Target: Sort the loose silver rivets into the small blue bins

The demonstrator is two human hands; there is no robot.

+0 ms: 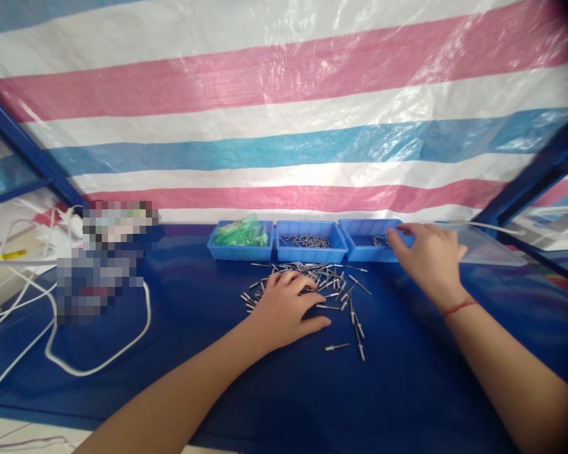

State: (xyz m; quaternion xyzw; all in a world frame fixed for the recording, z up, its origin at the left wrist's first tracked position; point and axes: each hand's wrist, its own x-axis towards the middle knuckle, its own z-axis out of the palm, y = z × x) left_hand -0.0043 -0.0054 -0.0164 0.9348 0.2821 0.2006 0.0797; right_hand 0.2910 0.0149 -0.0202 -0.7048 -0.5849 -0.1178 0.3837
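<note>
Loose blind rivets (334, 277), silver with thin stems, lie in a heap on the blue tabletop. My left hand (286, 309) rests palm down over the heap's near side, fingers spread and touching rivets. Behind the heap stand three blue bins in a row. Over the right-hand edge of the right bin (366, 253), which contains a few rivets, is my right hand (428, 255). Its thumb and forefinger are drawn together; anything between them is too small to make out. Many rivets lie in the middle bin (311, 255), and the left bin (241, 253) holds green plastic packets (241, 233).
A white cable (146, 315) loops across the table's left side, near blurred-out items (94, 277). A clear plastic sheet (487, 246) lies right of the bins. Striped tarpaulin (284, 145) hangs behind, between blue frame posts (520, 170).
</note>
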